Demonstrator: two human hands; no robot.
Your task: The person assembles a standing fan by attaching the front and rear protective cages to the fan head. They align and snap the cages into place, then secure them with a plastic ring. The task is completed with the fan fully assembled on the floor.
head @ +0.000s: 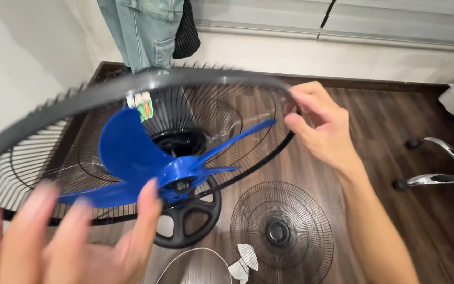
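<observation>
Both hands work at a fan: the right hand [319,126] pinches the far right edge of the grey guard ring [148,84], thumb and forefinger closed on it, while the left hand [64,236], blurred and close to the camera, has its fingers spread open, one fingertip just beside the hub of the blue blade [132,158]; whether it touches the hub cannot be told. The ring sweeps in a wide arc from lower left up and across to the right hand, its long span running left to right and tilted toward the viewer, so it lies ahead of both hands, with the right one alone on it. Behind the ring sits the rear wire grille [195,113], and the three-winged blade is mounted at its centre over the dark motor. Lower down on the wooden floor [395,158] lies a smaller loose wire grille [282,231], flat, with a round dark cap in its middle. Beside the hub a black spoked plastic part [187,221] shows. Chrome chair legs [442,163] stand at right, well apart, and jeans [145,29] hang above.
</observation>
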